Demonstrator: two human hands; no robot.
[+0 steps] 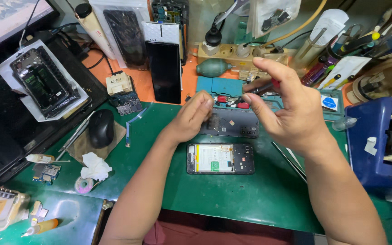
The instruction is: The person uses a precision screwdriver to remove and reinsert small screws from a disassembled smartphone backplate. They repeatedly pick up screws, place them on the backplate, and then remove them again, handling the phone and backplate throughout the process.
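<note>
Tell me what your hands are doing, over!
Right hand grips a red-and-black screwdriver. Left hand pinches the dark phone cover. Opened phone lies on the green mat, apart from both hands. Nothing between them.

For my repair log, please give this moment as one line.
left hand: pinching dark rectangular phone cover plate | right hand: holding red-black screwdriver | opened black smartphone: on green mat

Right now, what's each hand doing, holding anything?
Left hand: fingers pinched at the dark phone back cover; contents cannot be told.
Right hand: closed on a red-handled screwdriver.
</note>
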